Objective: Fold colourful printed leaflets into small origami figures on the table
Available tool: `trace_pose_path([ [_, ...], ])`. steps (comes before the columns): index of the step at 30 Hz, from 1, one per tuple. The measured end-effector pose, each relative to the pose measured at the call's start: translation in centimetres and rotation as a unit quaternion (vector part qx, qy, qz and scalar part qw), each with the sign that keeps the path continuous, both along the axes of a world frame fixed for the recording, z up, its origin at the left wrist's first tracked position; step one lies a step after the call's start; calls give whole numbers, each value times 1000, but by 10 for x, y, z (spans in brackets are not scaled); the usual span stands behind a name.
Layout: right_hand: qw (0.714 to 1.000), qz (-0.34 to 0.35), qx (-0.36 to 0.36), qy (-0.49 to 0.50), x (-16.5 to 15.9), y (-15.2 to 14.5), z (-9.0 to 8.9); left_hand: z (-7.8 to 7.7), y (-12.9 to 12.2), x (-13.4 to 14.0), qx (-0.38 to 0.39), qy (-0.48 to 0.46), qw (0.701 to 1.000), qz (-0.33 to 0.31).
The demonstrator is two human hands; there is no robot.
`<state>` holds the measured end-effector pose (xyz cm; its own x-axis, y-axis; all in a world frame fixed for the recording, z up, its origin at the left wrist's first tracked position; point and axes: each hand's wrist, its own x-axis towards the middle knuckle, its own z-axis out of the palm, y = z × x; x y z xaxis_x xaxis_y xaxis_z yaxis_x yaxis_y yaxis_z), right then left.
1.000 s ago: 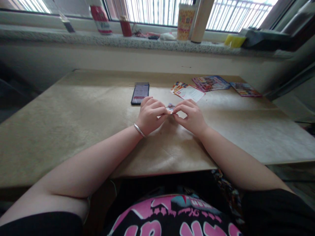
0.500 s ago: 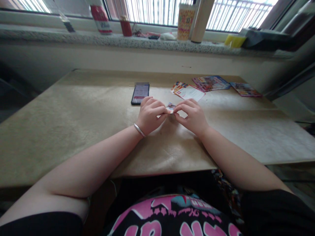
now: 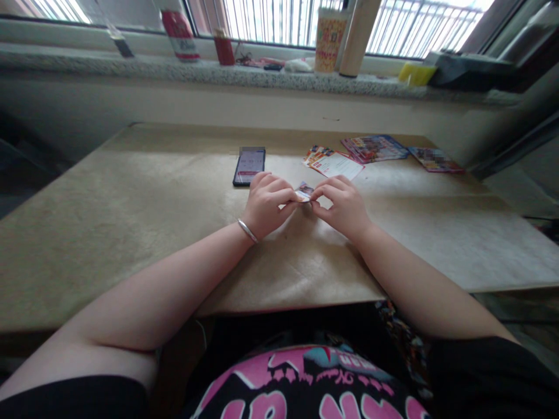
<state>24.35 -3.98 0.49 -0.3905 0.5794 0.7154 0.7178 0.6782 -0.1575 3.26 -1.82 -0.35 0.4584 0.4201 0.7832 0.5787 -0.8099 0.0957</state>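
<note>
A small piece of printed paper (image 3: 304, 192), coloured and partly folded, is held just above the table between my two hands. My left hand (image 3: 268, 203) pinches its left edge between thumb and fingers; a silver bangle circles that wrist. On the opposite side, my right hand (image 3: 340, 206) pinches the right edge with thumb and forefinger. The fingertips hide much of the paper, so its full shape cannot be made out. Close behind my left hand lies a phone (image 3: 250, 167) with its screen lit.
Beyond my right hand lie a white printed card (image 3: 338, 164), several colourful cards (image 3: 318, 154), a fan of printed sheets (image 3: 378, 148) and another small stack (image 3: 435, 159). The table (image 3: 131, 215) meets a wall below a stone windowsill (image 3: 262, 75) holding a can (image 3: 180, 35) and a patterned cup (image 3: 329, 41).
My right hand has shifted very slightly to the right along the paper, and a little more of the paper shows. My left hand stays nearly still.
</note>
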Motion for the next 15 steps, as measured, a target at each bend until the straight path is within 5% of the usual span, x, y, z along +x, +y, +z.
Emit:
trace_pose_path([
  [15, 999, -23, -5, -36, 4, 1, 0, 1, -1, 0, -20, 1, 1000, 7],
])
